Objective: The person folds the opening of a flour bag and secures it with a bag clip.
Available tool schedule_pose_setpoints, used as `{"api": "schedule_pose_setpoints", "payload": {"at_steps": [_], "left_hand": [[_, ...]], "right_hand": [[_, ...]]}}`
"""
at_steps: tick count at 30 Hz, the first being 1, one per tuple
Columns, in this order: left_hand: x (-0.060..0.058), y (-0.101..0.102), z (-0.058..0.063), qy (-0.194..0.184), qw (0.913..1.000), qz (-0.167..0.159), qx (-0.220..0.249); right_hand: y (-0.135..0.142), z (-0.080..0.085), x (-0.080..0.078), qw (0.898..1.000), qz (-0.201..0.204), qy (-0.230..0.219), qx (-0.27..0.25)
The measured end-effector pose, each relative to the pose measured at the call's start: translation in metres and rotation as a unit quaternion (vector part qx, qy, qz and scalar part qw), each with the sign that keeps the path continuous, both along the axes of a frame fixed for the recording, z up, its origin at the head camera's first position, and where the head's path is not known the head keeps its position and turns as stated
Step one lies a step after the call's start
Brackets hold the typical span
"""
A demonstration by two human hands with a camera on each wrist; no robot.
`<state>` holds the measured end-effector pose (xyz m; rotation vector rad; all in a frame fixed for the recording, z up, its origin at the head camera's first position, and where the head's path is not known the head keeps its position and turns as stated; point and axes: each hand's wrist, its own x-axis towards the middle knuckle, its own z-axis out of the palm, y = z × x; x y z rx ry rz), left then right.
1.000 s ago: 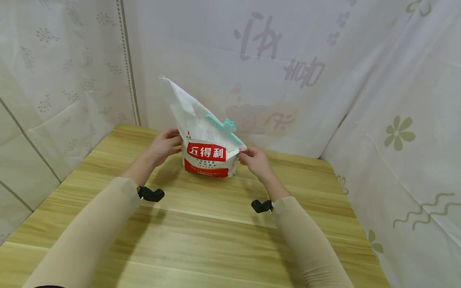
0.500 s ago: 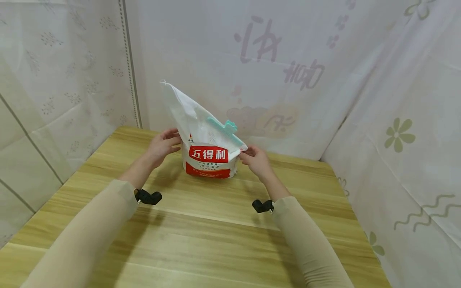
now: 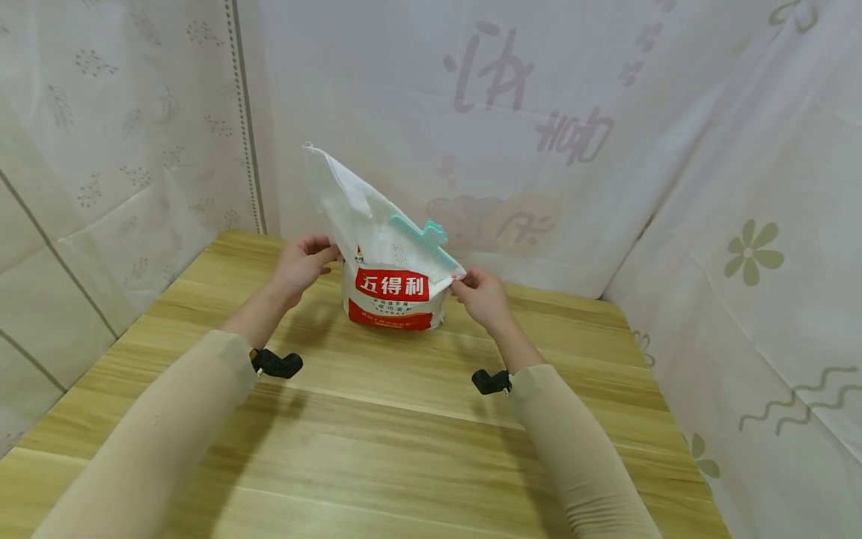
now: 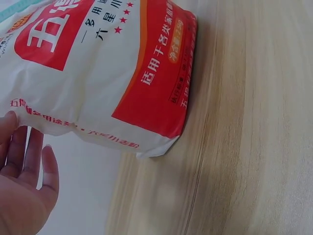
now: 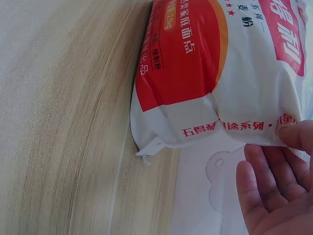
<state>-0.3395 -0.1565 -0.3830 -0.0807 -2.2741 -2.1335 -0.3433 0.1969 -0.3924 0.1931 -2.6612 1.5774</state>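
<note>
A white flour bag with red panels stands upright on the wooden table in the head view. Its top slants from a tall left corner down to the right. A turquoise bag clip lies along that slanted top. My left hand pinches the bag's left side, its thumb on the front and fingers behind the edge. At the right upper corner, my right hand pinches the bag between thumb and fingers. The bag's back is hidden.
The wooden table extends in front of the bag and to both sides. Behind it hangs a pale printed curtain, with more patterned cloth on the left and right. A black wrist camera sits on the left wrist, another on the right.
The left hand's fingers have drawn in closer to the bag's left edge. The bag, clip and right hand stay nearly the same, with a slight shift of the head view.
</note>
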Motion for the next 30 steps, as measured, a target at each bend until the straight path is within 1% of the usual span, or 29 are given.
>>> {"api": "schedule_pose_setpoints", "payload": {"at_steps": [3,7,10,12,15,19,21,23,25,27,29,30], "left_hand": [[0.000,-0.001,0.000,-0.004,0.9999,-0.010,-0.002],[0.003,-0.002,-0.001,-0.036,0.9974,-0.058,-0.022],[0.005,0.000,-0.004,-0.059,0.9943,-0.083,-0.032],[0.005,0.001,-0.006,-0.060,0.9944,-0.083,-0.027],[0.007,0.003,-0.008,-0.052,0.9955,-0.077,-0.020],[0.007,0.006,-0.009,-0.044,0.9960,-0.074,-0.025],[0.007,0.007,-0.009,-0.040,0.9957,-0.076,-0.034],[0.008,0.006,-0.008,-0.034,0.9944,-0.082,-0.058],[0.012,0.002,-0.006,-0.012,0.9897,-0.091,-0.110],[0.018,-0.006,-0.004,0.019,0.9790,-0.098,-0.177],[0.027,-0.014,-0.001,0.055,0.9619,-0.104,-0.247],[0.032,-0.018,0.001,0.076,0.9510,-0.104,-0.281]], "right_hand": [[0.000,0.001,0.001,1.000,0.011,-0.004,0.007],[0.000,0.000,0.002,0.999,0.033,-0.020,0.004],[-0.001,0.000,0.001,0.999,0.042,-0.030,0.003],[-0.001,0.000,0.001,0.998,0.044,-0.035,0.000],[-0.001,0.001,0.001,0.998,0.046,-0.040,-0.001],[0.001,0.002,0.002,0.998,0.043,-0.042,0.001],[0.001,0.002,0.002,0.998,0.044,-0.040,0.004],[0.002,0.003,0.004,0.998,0.049,-0.038,0.018],[0.004,0.005,0.008,0.997,0.055,-0.030,0.053],[0.009,0.009,0.014,0.993,0.057,-0.024,0.100],[0.017,0.015,0.024,0.987,0.059,-0.016,0.146],[0.021,0.019,0.030,0.984,0.062,-0.009,0.166]]}}
